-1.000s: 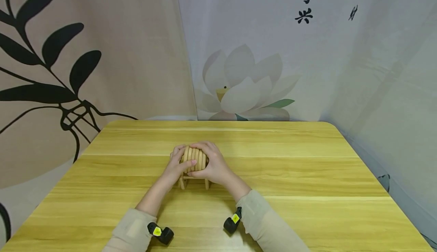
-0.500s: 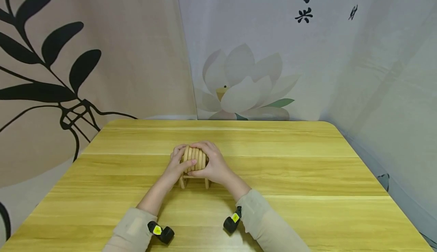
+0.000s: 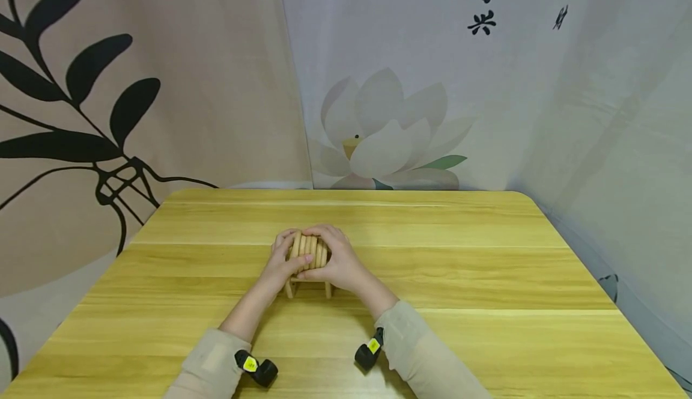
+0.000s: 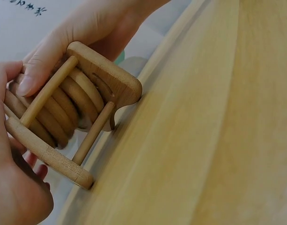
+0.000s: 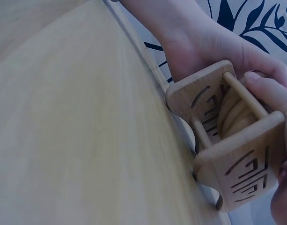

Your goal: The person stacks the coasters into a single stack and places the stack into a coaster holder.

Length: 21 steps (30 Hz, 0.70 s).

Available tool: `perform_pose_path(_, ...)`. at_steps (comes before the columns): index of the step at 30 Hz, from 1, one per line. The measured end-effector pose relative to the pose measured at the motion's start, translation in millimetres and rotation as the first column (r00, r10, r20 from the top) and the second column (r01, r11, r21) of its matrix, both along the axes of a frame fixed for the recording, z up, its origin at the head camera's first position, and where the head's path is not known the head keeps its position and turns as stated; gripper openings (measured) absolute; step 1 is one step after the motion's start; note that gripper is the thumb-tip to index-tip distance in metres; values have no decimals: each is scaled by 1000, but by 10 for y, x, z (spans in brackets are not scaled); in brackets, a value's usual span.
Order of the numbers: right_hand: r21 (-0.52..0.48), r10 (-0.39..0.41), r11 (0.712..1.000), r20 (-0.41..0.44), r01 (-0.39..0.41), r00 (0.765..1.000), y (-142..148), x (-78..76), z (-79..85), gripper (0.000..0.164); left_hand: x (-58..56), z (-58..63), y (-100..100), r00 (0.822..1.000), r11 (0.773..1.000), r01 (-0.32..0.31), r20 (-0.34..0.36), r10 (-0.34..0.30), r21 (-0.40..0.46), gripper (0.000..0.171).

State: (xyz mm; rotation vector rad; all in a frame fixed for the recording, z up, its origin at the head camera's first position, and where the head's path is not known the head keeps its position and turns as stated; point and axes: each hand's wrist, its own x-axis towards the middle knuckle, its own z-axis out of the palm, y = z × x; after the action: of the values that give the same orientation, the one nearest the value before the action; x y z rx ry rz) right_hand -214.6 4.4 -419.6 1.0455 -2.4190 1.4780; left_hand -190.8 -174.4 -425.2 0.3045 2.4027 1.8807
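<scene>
Several round wooden coasters [image 3: 309,245] stand on edge, side by side, in a small wooden coaster holder [image 3: 291,289] on the table. My left hand [image 3: 280,265] grips the row from the left, thumb across the front edges. From the right, my right hand [image 3: 339,261] curls round the same coasters, fingers over the top and thumb low in front. The left wrist view shows the coasters [image 4: 56,112] between the holder's bars and two end panels. Cut-out line patterns mark an end panel [image 5: 246,176] in the right wrist view. Hands partly hide the stack.
The holder stands on a wood-grain table [image 3: 459,267] with rounded far corners. Behind it hangs a pale cloth backdrop [image 3: 227,86] printed with dark leaves, a lotus and characters. A black wrist camera [image 3: 259,370] sits at the left cuff, another camera [image 3: 369,352] at the right.
My left hand and the coasters under it have shifted very slightly to the right. Both hands keep their hold, and the holder stays almost in place.
</scene>
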Motion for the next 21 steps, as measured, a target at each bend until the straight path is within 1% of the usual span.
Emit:
perform_pose_path(8,-6,1,1000,19,-1,1000,12,9,-7,76,5,-1,-13,1000,1000,4,22,-4,9,69)
perform_pose_path(14,-45,19,999,16,-19,1000,18,27,-1,72,-1,-5,-20,1000,1000,-1,11,1,1,66)
perform_pose_path(18,-59,16,998,-8,-17,1000,39,40,32,71,27,70,-3,1000,1000,4,8,-4,-16,64)
perform_pose_path(21,-60,-4,998,-29,2,1000,64,64,83,70,83,193,30,1000,999,10,8,-10,-33,64)
